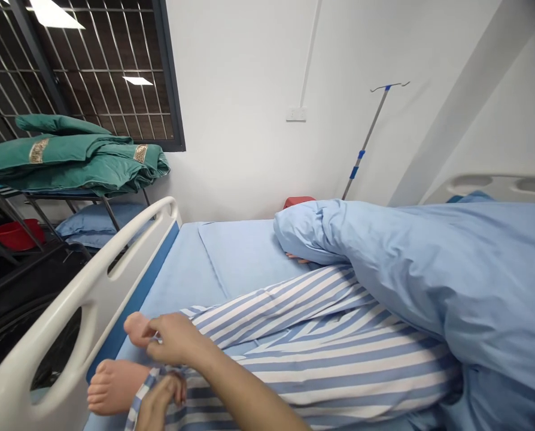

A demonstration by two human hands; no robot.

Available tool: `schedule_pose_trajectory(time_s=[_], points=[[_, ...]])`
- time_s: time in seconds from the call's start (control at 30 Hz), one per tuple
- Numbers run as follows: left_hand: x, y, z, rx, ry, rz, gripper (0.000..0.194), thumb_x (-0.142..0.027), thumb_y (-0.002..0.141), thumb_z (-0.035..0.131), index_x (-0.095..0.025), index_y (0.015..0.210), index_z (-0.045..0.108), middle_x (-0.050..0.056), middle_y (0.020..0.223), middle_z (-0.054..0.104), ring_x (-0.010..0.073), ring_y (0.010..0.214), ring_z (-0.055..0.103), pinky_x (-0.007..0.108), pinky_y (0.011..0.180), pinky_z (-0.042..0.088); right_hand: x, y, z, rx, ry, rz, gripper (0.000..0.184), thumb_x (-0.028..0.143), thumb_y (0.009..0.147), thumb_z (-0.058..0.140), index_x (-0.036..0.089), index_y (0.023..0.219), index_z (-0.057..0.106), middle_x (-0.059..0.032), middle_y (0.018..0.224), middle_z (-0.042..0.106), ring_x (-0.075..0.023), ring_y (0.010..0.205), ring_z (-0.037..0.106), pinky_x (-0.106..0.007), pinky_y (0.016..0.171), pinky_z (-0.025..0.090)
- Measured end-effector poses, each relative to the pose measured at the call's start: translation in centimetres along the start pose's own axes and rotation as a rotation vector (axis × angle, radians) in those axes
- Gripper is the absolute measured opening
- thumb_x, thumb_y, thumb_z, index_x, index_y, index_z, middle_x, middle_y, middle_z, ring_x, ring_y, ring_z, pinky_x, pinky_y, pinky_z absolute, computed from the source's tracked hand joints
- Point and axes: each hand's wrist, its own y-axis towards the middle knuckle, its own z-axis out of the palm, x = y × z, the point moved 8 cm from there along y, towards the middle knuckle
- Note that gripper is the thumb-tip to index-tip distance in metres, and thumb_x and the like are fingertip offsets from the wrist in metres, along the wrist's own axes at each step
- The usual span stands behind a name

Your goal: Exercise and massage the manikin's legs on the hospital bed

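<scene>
Blue-and-white striped trousers cover the legs of a figure lying on the bed, perhaps a manikin. Its far foot and near foot stick out bare beside the footboard. Reaching across the legs, my right hand is closed at the far ankle, thumb and fingers pinching the trouser cuff there. My left hand curls closed around the near trouser cuff, just above the near foot. Part of its grip is hidden. A light blue quilt is folded back over the upper legs and body.
A white footboard rises at the left end of the bed sheet. Beyond it are folded green quilts and a red basin. An IV pole stands by the wall; a headboard is at right.
</scene>
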Motion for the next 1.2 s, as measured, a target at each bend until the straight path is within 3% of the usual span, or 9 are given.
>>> schedule_pose_trajectory(time_s=[0.13,0.27,0.37,0.47,0.63,0.77,0.87,1.0,1.2], points=[[-3.4,7.3,2.2,-0.114,-0.067,0.024,0.041,-0.048,0.078,0.030,-0.023,0.047,0.036,0.001,0.048,0.044,0.0145,0.053,0.042,0.028,0.056,0.039,-3.2,-1.6,-6.8,-0.172,0.146,0.053,0.024,0.017,0.074,0.048,0.022,0.093,0.062,0.0043,0.080,0.065,-0.0089,0.074,0.061,-0.016,0.067,0.043],[-3.0,12.9,3.1,-0.211,0.029,0.035,0.041,-0.046,0.082,0.029,-0.023,0.047,0.026,-0.003,0.044,0.033,0.0120,0.049,0.035,0.026,0.053,0.033,-9.3,-3.2,-10.1,-0.381,-0.008,0.267,0.015,0.021,0.080,0.045,0.018,0.076,0.060,0.0024,0.068,0.062,-0.0092,0.064,0.056,-0.017,0.059,0.039],[-0.8,14.6,2.6,-0.262,0.424,0.057,0.038,-0.043,0.083,0.031,-0.021,0.052,0.038,-0.001,0.049,0.044,0.0134,0.053,0.040,0.025,0.055,0.030,-11.4,-2.8,-8.8,-0.332,-0.173,0.301,0.024,0.029,0.085,0.042,0.019,0.072,0.059,0.0014,0.066,0.062,-0.0113,0.062,0.055,-0.021,0.056,0.035],[1.6,14.9,3.2,-0.178,0.810,0.135,0.031,-0.033,0.083,0.032,-0.020,0.065,0.053,0.005,0.064,0.061,0.0170,0.064,0.051,0.027,0.062,0.032,-12.0,-1.5,-6.1,-0.255,-0.295,0.247,0.028,0.034,0.087,0.040,0.019,0.072,0.060,-0.0003,0.068,0.064,-0.0137,0.064,0.056,-0.023,0.057,0.033],[3.1,14.7,4.1,-0.105,1.047,0.264,0.029,-0.024,0.080,0.034,-0.018,0.085,0.062,0.012,0.091,0.067,0.0214,0.076,0.058,0.030,0.069,0.036,-15.3,-0.9,-2.7,-0.271,-0.291,0.309,0.035,0.034,0.089,0.037,0.019,0.071,0.062,-0.0024,0.067,0.065,-0.0139,0.060,0.055,-0.025,0.053,0.028],[1.5,15.0,3.9,-0.116,0.949,0.267,0.030,-0.025,0.081,0.032,-0.018,0.077,0.061,0.008,0.080,0.066,0.0174,0.067,0.055,0.028,0.064,0.036,-17.0,-1.1,-2.2,-0.336,-0.155,0.298,0.038,0.035,0.090,0.036,0.019,0.067,0.062,-0.0010,0.063,0.062,-0.0115,0.056,0.048,-0.024,0.053,0.026],[-0.2,16.0,3.4,-0.202,0.635,0.137,0.036,-0.039,0.083,0.034,-0.019,0.055,0.046,-0.001,0.052,0.049,0.0126,0.053,0.044,0.025,0.054,0.032,-17.5,-1.2,-2.7,-0.403,-0.015,0.297,0.041,0.036,0.090,0.035,0.019,0.061,0.059,0.0012,0.055,0.056,-0.0098,0.052,0.042,-0.023,0.051,0.025],[-1.0,16.8,3.8,-0.355,0.171,0.062,0.041,-0.046,0.079,0.039,-0.021,0.049,0.030,-0.005,0.045,0.031,0.0100,0.047,0.032,0.024,0.048,0.029,-17.7,-1.1,-3.2,-0.474,0.183,0.267,0.043,0.035,0.090,0.034,0.017,0.057,0.055,0.0027,0.052,0.048,-0.0087,0.052,0.040,-0.021,0.050,0.025],[0.7,16.5,5.9,-0.343,0.388,0.064,0.034,-0.040,0.076,0.036,-0.019,0.050,0.042,-0.003,0.047,0.042,0.0115,0.052,0.037,0.024,0.052,0.028,-18.2,-1.4,-3.5,-0.542,0.256,0.289,0.039,0.034,0.087,0.038,0.017,0.053,0.047,0.0044,0.049,0.040,-0.0080,0.050,0.037,-0.021,0.049,0.024]])
